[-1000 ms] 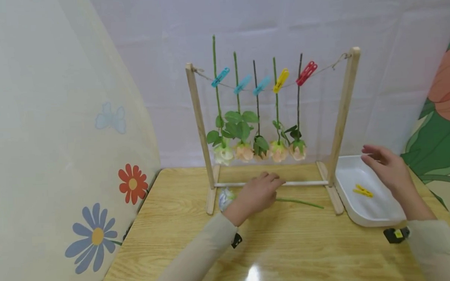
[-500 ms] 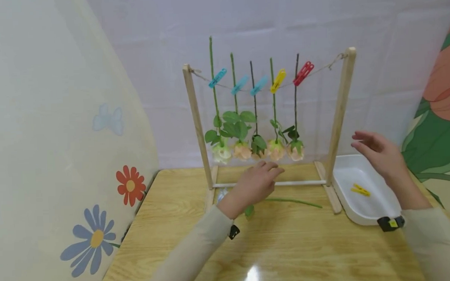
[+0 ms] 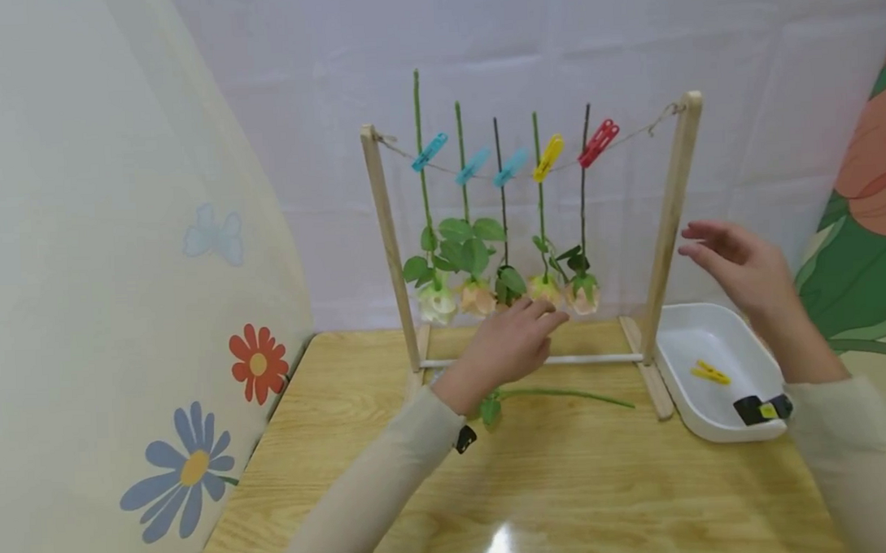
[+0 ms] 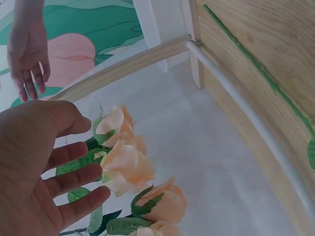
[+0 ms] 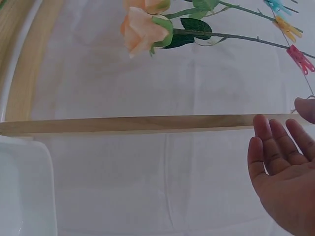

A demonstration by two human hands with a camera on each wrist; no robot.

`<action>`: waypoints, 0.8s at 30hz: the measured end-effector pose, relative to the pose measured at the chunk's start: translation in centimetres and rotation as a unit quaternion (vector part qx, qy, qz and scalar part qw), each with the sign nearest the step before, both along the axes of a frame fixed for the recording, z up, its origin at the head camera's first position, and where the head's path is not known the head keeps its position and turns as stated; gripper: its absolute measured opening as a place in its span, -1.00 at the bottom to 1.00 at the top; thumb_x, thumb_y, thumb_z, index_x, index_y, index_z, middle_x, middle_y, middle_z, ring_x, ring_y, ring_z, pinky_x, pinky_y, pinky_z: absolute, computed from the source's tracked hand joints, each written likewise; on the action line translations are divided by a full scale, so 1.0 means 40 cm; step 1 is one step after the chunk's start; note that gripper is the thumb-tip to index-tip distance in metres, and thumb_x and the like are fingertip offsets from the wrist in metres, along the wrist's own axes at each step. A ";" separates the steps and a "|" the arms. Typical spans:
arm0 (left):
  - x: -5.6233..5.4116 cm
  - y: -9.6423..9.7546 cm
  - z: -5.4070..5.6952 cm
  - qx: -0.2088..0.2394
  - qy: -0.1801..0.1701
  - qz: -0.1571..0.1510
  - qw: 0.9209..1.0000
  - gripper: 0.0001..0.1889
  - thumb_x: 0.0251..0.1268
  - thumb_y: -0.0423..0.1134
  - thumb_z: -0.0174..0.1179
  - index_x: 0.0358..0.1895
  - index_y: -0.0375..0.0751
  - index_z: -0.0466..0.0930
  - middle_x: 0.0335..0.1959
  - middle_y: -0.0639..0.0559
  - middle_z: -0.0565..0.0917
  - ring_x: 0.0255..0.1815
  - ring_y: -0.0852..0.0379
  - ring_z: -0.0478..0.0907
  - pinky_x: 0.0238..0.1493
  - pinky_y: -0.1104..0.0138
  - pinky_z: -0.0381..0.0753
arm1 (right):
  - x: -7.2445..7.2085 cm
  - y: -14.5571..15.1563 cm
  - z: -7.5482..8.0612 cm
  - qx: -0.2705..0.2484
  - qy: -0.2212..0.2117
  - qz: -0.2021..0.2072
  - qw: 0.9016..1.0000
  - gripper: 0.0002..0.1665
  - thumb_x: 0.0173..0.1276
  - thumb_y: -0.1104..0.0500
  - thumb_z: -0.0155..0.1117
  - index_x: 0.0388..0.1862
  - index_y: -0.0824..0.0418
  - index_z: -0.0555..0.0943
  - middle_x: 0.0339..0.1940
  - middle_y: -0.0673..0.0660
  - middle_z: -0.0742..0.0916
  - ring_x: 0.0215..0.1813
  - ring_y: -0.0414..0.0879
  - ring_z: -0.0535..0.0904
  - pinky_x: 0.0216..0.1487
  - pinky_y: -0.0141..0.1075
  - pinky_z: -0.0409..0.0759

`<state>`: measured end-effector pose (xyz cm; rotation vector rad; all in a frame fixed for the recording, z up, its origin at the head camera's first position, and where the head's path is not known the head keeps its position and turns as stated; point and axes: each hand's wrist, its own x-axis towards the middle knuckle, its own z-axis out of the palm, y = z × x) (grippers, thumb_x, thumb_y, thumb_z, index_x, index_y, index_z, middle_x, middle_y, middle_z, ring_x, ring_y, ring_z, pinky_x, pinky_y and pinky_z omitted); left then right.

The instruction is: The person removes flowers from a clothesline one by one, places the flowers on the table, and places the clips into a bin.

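Note:
My left hand hovers in front of the hanging roses, its fingers loosely extended and nothing in them. In the left wrist view the peach roses are just past those fingertips. Beside the rack's right post, my right hand is raised over the tray with relaxed fingers, also holding nothing. Several roses hang upside down from a string, pinned by three blue clothespins, a yellow clothespin and a red clothespin. Another flower lies on the table; its bloom is mostly hidden by the left wrist.
The wooden rack has a white bar low across it. Right of it stands a white tray holding a yellow clothespin. A white cloth hangs behind; a painted wall borders the left of the table.
My left hand has risen from the flower on the table toward the hanging roses. My right hand has moved up and slightly left from above the tray toward the right post.

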<state>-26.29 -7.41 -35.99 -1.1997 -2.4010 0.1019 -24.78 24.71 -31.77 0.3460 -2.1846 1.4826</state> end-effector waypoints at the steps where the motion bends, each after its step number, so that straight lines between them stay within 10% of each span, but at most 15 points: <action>1: -0.001 0.002 0.004 -0.001 0.001 0.001 1.000 -0.56 0.42 -0.28 0.17 0.33 -0.05 0.51 0.12 0.03 0.62 0.00 0.10 0.58 -0.31 0.42 0.62 | -0.001 -0.002 0.006 -0.001 0.005 0.003 1.000 -0.57 0.51 0.28 0.21 0.31 0.34 0.53 -0.03 -0.31 0.70 -0.01 -0.45 0.59 -0.01 -0.67 0.53; 24: -0.049 0.033 0.112 0.091 -0.044 0.005 0.995 -0.56 0.47 -0.21 0.15 0.36 -0.13 0.48 0.13 0.00 0.61 0.06 0.08 0.58 -0.24 0.36 0.63 | -0.025 -0.077 0.149 0.023 0.043 0.011 0.999 -0.50 0.48 0.09 0.29 0.35 0.18 0.55 0.09 -0.13 0.69 0.05 -0.32 0.61 -0.01 -0.65 0.54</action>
